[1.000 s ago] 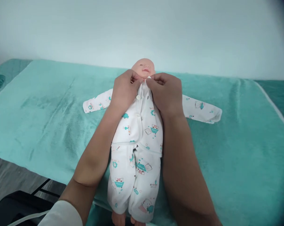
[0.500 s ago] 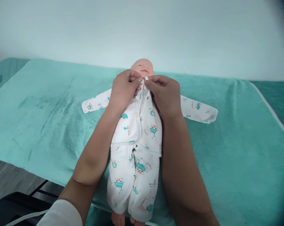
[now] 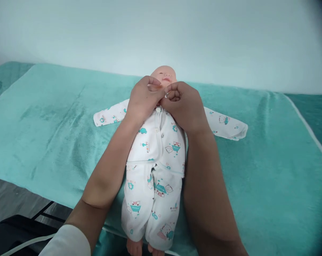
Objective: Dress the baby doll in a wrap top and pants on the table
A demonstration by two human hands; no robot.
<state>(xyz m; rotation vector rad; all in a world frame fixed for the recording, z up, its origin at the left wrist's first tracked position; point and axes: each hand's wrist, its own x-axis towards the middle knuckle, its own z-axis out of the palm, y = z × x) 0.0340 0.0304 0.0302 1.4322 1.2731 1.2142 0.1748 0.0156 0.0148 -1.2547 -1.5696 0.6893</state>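
A baby doll (image 3: 164,72) lies on its back, feet toward me. It wears a white printed baby jacket (image 3: 143,144) and matching trousers (image 3: 135,206); both sleeves are spread sideways. My left hand (image 3: 146,94) is closed at the jacket's neckline, thumb and fingers pinching just below the doll's chin. Opposite it, my right hand (image 3: 183,103) also pinches the neckline, its fingertips meeting the left ones. A small bit of white collar shows between them; the rest is hidden by my fingers. Just under my hands a white button (image 3: 158,109) sits on the jacket front.
A green towel-like cover (image 3: 270,177) spreads over the table beneath the doll. Behind it rises a pale wall (image 3: 161,32). At the lower left are a black object (image 3: 14,234), a pale cable (image 3: 27,244) and grey flooring (image 3: 9,195).
My hands have come closer together at the neckline, with the left thumb now against the right fingertips. Less of the collar shows between them. The view has shifted slightly.
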